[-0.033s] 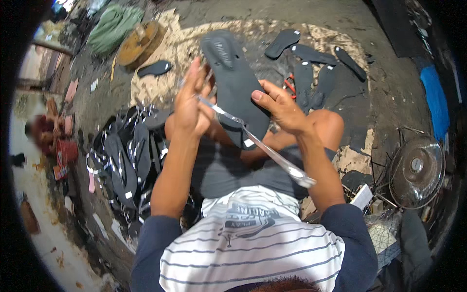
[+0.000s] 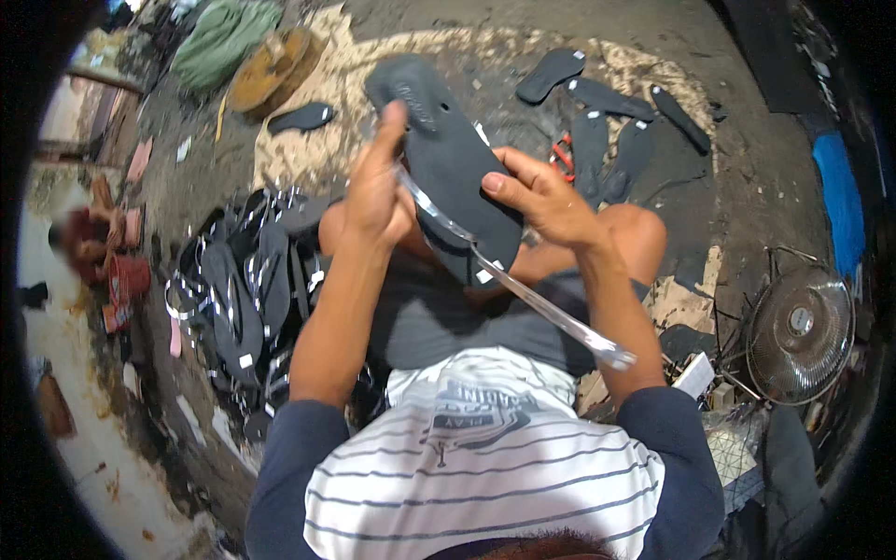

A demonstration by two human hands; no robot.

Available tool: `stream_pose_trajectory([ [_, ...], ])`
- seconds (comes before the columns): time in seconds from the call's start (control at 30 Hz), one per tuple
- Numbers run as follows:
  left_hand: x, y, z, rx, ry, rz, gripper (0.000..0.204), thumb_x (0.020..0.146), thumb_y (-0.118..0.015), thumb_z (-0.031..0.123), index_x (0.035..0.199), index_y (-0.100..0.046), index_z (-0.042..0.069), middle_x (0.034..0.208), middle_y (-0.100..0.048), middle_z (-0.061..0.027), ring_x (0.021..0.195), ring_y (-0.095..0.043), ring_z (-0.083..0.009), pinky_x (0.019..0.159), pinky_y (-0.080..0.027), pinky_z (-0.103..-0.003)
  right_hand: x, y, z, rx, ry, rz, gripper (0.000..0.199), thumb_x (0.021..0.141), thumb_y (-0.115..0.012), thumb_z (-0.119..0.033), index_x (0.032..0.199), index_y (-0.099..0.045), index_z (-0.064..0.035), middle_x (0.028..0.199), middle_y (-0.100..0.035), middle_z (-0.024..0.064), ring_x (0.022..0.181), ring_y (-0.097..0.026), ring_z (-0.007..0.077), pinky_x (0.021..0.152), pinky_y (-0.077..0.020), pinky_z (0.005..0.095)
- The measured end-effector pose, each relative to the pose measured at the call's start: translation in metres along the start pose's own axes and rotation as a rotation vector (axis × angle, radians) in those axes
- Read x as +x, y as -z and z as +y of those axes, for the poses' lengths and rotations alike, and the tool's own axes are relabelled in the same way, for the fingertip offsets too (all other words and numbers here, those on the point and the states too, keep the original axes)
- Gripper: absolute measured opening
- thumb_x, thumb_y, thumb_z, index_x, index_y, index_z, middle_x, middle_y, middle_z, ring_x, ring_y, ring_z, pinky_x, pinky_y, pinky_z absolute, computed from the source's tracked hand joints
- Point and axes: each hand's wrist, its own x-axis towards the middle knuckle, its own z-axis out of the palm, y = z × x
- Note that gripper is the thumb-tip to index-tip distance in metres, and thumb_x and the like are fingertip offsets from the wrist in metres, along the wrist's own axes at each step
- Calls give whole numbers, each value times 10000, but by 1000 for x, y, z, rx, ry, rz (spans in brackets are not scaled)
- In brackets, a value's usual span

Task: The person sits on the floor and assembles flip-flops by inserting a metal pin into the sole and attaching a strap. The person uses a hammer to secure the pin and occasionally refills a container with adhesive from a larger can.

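Over my lap a dark grey flip-flop sole (image 2: 457, 168) is held at a tilt, its upper face showing and a small white label near its lower end. My right hand (image 2: 551, 201) grips its right edge, thumb on top and fingers beneath. A shiny clear-silver strap (image 2: 546, 308) comes through the sole near its lower end. One side of it hangs loose over my right forearm; the other runs up to my left hand (image 2: 378, 201), which is closed around it at the sole's left edge. That hand is slightly blurred, and its fingertips are partly hidden.
Strapped flip-flops (image 2: 238, 308) are heaped at my left. Several loose soles (image 2: 607, 98) and red-handled pliers (image 2: 563, 157) lie ahead on the worn mat (image 2: 359, 56). A round rusty object (image 2: 280, 70) is at far left, a fan (image 2: 801, 322) at right. Another person (image 2: 89, 243) sits far left.
My left hand has drawn its fingers in, with the thumb now up by the sole's edge. The strap's loose end has swung right and slightly down. The sole has tilted a little.
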Motion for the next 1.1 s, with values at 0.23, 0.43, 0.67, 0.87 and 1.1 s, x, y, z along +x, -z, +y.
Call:
stream_pose_trajectory([
  [0.23, 28, 16, 20, 161, -367, 194, 399, 1023, -553, 280, 1271, -557, -32, 1250, -633, -214, 1087, -649, -284, 1007, -510, -433, -11, 1, 19, -173, 546, 673, 258, 908, -732, -85, 1119, -588, -51, 942, -617, 22, 697, -509, 32, 563, -413, 198],
  [0.43, 12, 11, -2, 234, -285, 170, 239, 920, -605, -10, 1156, -575, -25, 1028, -653, -110, 926, -670, -232, 859, -576, -399, 26, 8, -12, -332, 643, 942, 238, 902, -743, -81, 1086, -597, -46, 910, -606, -7, 750, -563, 53, 603, -445, 200],
  [0.67, -10, -15, -17, 593, -312, 77, 285, 898, -674, 13, 1173, -611, -28, 1038, -697, -85, 905, -680, -167, 827, -549, -305, 27, -30, -42, -834, 453, 563, 137, 874, -700, -152, 935, -679, -30, 802, -698, 138, 646, -680, 225, 589, -525, 341],
  [0.87, -20, -26, -17, 710, -364, 83, 200, 918, -688, 63, 1092, -678, -36, 1007, -714, -71, 866, -657, -118, 784, -534, -274, 28, -34, -44, -921, 458, 627, 134, 858, -708, -157, 917, -660, -47, 814, -705, 132, 646, -686, 279, 574, -525, 369],
  [1.1, -22, -24, -24, 845, -449, 78, 228, 926, -665, 68, 1127, -652, -38, 1022, -710, -74, 891, -651, -106, 781, -544, -278, 29, -32, -44, -1010, 430, 623, 175, 851, -722, -197, 876, -625, -54, 792, -699, 148, 681, -696, 328, 589, -531, 410],
])
